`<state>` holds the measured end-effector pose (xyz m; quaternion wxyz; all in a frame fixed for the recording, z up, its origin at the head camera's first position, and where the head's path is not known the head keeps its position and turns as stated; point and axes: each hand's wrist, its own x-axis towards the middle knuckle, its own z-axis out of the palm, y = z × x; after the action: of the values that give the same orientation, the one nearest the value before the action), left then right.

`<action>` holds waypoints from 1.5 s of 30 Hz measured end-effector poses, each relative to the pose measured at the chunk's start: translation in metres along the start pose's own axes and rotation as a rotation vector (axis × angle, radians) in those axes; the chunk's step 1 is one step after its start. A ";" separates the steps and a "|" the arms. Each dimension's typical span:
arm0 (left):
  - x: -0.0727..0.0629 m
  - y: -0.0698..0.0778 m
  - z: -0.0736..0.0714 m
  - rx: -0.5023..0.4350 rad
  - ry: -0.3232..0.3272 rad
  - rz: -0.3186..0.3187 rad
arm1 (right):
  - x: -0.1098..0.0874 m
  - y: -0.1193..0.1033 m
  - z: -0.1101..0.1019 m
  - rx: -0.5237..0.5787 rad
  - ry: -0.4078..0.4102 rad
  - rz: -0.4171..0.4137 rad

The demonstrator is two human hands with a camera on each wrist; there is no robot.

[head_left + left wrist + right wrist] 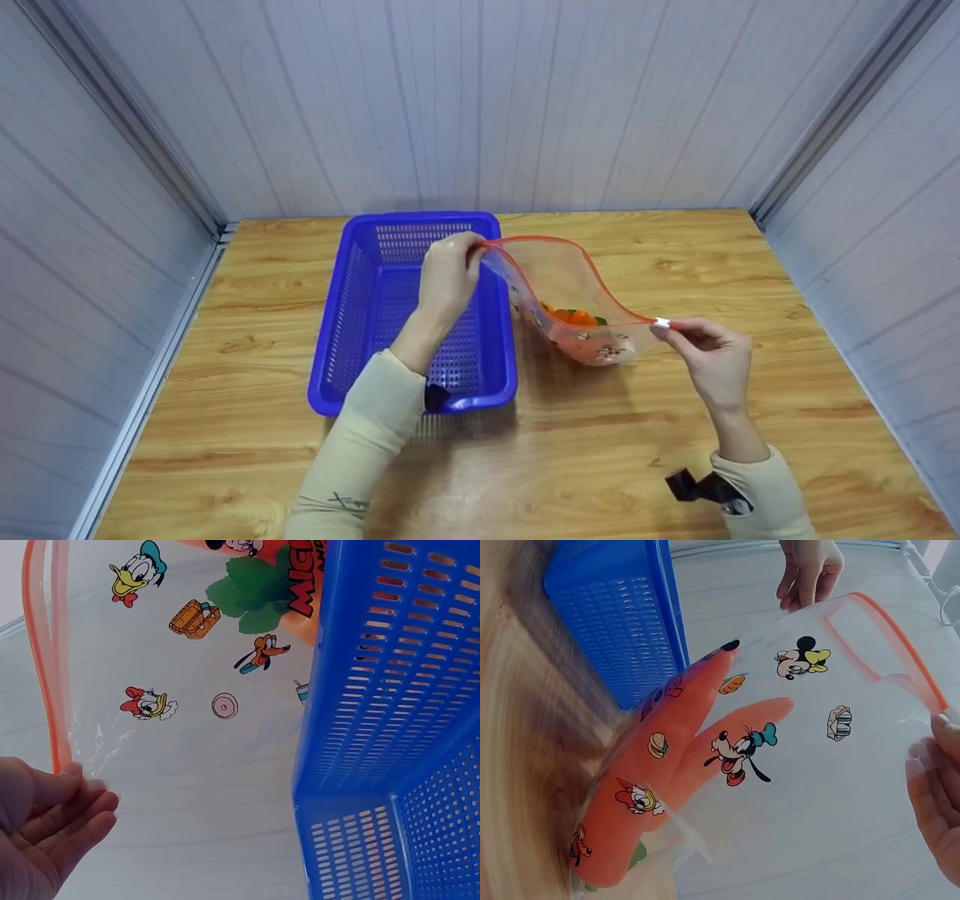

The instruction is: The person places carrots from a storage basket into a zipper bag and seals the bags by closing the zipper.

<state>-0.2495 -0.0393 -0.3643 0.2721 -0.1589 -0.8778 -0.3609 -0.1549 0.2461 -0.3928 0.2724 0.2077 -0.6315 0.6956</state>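
A clear zip bag [619,351] with an orange-red zip edge and printed cartoon figures hangs between both hands, its mouth spread wide. My left hand [448,274] pinches the bag's left corner above the blue basket. On the other side my right hand [718,364] pinches the opposite corner with thumb and fingers, right at the white slider [661,323]. Orange carrots [679,716] lie in the bottom of the bag, tapered and smooth in the right wrist view. Green leaves [255,589] show through the plastic in the left wrist view.
A blue slotted plastic basket [332,307] stands on the wood-grain table [570,465], just left of the bag and partly under the left arm. Pale panel walls [480,105] enclose the table at the back and both sides. Black wrist cameras [682,485] are strapped at the sleeves.
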 end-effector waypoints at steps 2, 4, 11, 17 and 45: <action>-0.001 0.001 -0.002 0.019 -0.013 0.004 | 0.002 -0.001 0.002 -0.007 -0.003 0.013; -0.002 0.004 -0.005 0.043 -0.026 0.009 | 0.003 -0.001 0.003 -0.031 -0.007 0.017; -0.006 0.019 -0.012 0.066 -0.023 0.064 | 0.008 -0.001 0.009 0.004 -0.001 0.007; -0.010 0.037 -0.013 0.048 0.005 0.166 | 0.013 -0.002 0.015 -0.061 -0.013 -0.001; -0.037 0.093 0.032 -0.084 -0.221 0.502 | 0.022 0.000 0.039 -0.060 -0.098 -0.031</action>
<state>-0.1875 0.0451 -0.3541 0.2487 -0.4208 -0.8197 -0.2987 -0.1739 0.2103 -0.3743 0.2583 0.2429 -0.6614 0.6610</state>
